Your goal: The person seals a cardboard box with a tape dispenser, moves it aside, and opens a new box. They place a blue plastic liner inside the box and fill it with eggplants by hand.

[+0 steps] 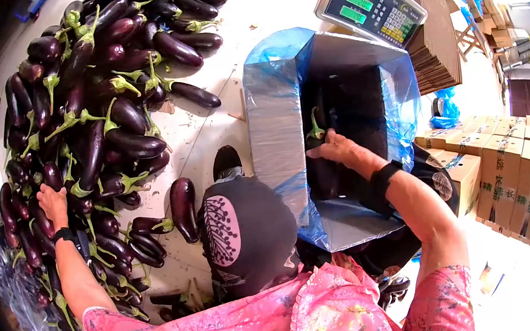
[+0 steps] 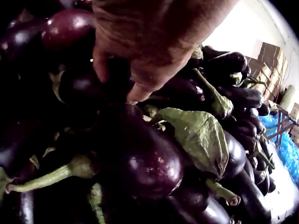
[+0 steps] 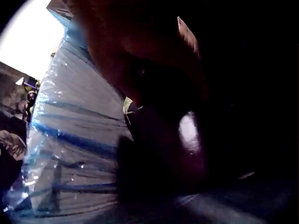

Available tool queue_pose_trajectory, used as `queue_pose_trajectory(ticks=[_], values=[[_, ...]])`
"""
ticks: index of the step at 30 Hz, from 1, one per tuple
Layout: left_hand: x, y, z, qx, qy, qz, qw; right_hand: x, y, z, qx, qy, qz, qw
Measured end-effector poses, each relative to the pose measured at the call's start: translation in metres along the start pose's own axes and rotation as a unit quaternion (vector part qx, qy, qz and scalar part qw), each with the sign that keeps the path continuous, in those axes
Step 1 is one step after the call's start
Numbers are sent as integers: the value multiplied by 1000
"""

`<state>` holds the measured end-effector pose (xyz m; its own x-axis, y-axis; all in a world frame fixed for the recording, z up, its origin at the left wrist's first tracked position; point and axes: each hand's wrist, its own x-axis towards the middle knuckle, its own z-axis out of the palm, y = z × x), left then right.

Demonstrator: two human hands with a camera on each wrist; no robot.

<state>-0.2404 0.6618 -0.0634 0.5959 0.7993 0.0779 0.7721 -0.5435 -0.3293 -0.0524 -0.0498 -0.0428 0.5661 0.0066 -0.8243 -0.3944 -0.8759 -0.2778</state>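
Note:
A large heap of dark purple eggplants (image 1: 132, 115) with green stems covers the floor at the left. Into its near side reaches my left hand (image 1: 54, 206). In the left wrist view its bent thumb and fingers (image 2: 138, 93) grip a dark eggplant among the others, partly hidden under the hand. A fat eggplant (image 2: 149, 163) lies just below the fingertips. Inside a box (image 1: 275, 109) lined with blue plastic, my right hand (image 1: 338, 150) holds an eggplant near its green cap (image 1: 316, 127). The right wrist view is very dark; a shiny eggplant (image 3: 189, 133) shows beneath that hand.
A scale display (image 1: 367, 3) stands beyond the box, beside stacked flat cardboard (image 1: 435, 48). Packed cartons (image 1: 507, 164) fill the right side. Loose eggplants (image 1: 184, 210) lie near my knee (image 1: 253, 232), and clear plastic wrap (image 1: 26, 310) is at the lower left.

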Motion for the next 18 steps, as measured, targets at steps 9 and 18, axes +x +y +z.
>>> queue_pose_trajectory(ticks=[9, 18], values=[[-74, 5, -59, -260, 134, 88, 952, 51, 78, 14, 11, -28, -219, 975], [-152, 32, -174, -899, -146, 23, 413, 28, 37, 0, -185, 45, -104, 976]])
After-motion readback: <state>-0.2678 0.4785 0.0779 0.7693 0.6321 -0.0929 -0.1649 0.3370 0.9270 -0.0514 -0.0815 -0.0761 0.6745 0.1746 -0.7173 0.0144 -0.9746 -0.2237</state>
